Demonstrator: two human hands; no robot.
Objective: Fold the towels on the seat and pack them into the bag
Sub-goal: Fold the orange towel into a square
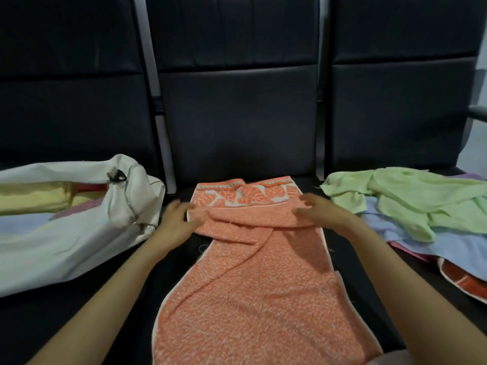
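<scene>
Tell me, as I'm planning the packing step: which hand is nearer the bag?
Left. The left hand is at the left edge of the orange towel, just right of the bag; the right hand is at the towel's right side.

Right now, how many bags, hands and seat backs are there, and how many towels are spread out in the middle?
Bags: 1, the white bag
Hands: 2, the left hand and right hand
Seat backs: 3, the left seat back, middle seat back, right seat back
Towels in the middle: 1, the orange towel
Total: 7
</scene>
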